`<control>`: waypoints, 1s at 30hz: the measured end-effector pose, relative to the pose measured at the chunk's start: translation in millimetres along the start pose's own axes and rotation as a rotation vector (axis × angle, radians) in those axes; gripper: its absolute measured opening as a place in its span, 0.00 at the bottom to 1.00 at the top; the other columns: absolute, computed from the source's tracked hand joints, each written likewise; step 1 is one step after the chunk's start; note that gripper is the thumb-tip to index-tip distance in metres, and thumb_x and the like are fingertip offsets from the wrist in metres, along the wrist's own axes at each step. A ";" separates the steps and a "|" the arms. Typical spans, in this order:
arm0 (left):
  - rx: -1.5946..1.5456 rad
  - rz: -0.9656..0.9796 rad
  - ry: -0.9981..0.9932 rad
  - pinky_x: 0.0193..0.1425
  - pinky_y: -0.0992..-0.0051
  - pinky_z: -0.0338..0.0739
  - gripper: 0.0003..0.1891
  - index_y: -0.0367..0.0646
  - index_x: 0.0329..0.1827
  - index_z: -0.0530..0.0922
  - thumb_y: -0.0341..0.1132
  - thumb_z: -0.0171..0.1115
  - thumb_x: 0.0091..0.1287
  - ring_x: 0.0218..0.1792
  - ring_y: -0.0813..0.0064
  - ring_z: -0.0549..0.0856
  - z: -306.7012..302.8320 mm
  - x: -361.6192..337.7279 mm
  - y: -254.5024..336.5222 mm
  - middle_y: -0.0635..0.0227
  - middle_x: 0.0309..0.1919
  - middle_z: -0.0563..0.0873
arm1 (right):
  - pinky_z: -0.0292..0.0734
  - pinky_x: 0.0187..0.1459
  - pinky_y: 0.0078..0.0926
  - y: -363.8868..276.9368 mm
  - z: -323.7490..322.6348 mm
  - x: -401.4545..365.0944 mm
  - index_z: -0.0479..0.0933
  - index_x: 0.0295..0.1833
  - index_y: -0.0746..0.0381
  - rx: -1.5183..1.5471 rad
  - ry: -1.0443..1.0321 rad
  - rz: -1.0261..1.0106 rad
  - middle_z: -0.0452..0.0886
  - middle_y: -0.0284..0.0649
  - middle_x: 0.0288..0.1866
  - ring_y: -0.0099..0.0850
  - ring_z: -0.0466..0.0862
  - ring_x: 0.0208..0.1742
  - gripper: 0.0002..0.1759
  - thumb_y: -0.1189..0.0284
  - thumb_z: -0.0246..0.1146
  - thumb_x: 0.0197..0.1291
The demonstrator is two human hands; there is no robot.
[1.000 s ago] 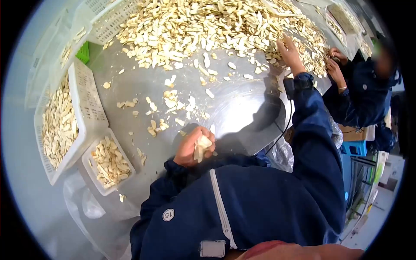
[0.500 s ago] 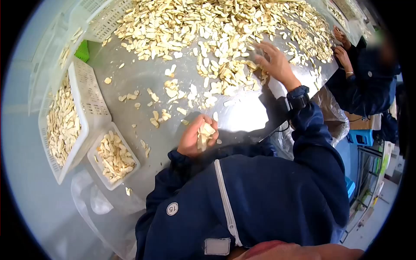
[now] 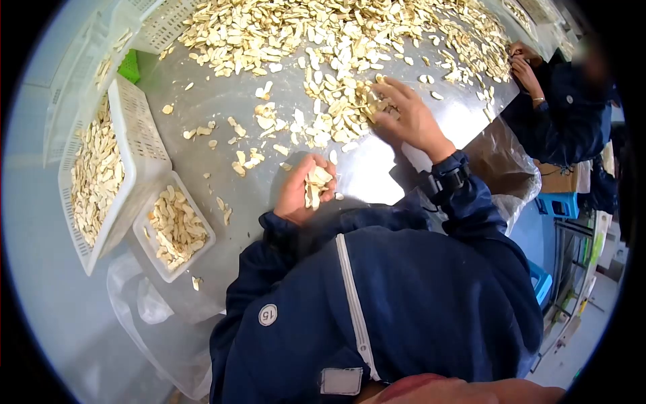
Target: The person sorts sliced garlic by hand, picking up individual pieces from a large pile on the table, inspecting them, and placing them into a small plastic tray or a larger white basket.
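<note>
My left hand point(image 3: 295, 195) is curled around a small bunch of pale dried slices point(image 3: 315, 183), just above the metal table near my body. My right hand point(image 3: 412, 122) reaches out with its fingers apart and bent at the edge of a spread of loose slices point(image 3: 346, 94). Its fingertips touch or hover just over the slices there; exactly which pieces they meet is hidden. Behind them, a large heap of the same pale, oval slices point(image 3: 269, 34) covers the far side of the table point(image 3: 222, 101).
On the left stand a white perforated basket point(image 3: 142, 128) and a small white tray point(image 3: 210, 250), both holding slices. A green object point(image 3: 129, 66) is behind the basket. Clear plastic bags point(image 3: 521, 178) hang at the right edge. A co-worker's hands point(image 3: 528, 71) are at the heap's right end.
My right hand has moved left and nearer to me along the edge of the slices. My left hand still holds its bunch. The co-worker's hands have come closer together.
</note>
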State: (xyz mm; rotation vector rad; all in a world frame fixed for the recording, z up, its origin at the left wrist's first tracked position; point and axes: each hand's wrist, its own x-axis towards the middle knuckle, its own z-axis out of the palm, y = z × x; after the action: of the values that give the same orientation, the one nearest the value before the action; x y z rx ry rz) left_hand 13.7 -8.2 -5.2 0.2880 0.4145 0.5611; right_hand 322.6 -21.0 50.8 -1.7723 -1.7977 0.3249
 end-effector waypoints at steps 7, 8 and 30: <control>0.006 0.028 0.010 0.31 0.77 0.82 0.15 0.45 0.50 0.76 0.47 0.50 0.87 0.39 0.72 0.85 1.8 -2.8 -0.6 0.61 0.45 0.83 | 0.84 0.52 0.44 -0.6 32.6 6.8 0.84 0.58 0.58 -0.031 0.074 -0.028 0.88 0.47 0.55 0.52 0.87 0.53 0.14 0.70 0.66 0.69; 0.005 0.030 0.013 0.31 0.77 0.82 0.15 0.45 0.51 0.76 0.47 0.50 0.87 0.39 0.72 0.85 1.3 -4.4 -0.6 0.61 0.45 0.83 | 0.84 0.51 0.46 6.5 28.1 8.1 0.84 0.57 0.59 -0.034 0.098 -0.017 0.88 0.48 0.54 0.54 0.87 0.50 0.13 0.73 0.64 0.69; -0.014 0.022 -0.022 0.33 0.74 0.80 0.16 0.44 0.50 0.77 0.48 0.51 0.86 0.40 0.69 0.86 -6.2 -0.7 -1.3 0.58 0.46 0.84 | 0.81 0.54 0.35 -17.9 31.3 31.4 0.89 0.51 0.58 -0.042 -0.070 -0.007 0.90 0.39 0.49 0.42 0.87 0.49 0.13 0.63 0.68 0.68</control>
State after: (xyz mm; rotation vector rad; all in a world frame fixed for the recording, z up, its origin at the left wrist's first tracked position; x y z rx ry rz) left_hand 10.9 -8.7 -11.0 0.2850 0.3861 0.5818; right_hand 292.1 15.1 43.2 -1.8033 -1.8714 0.3528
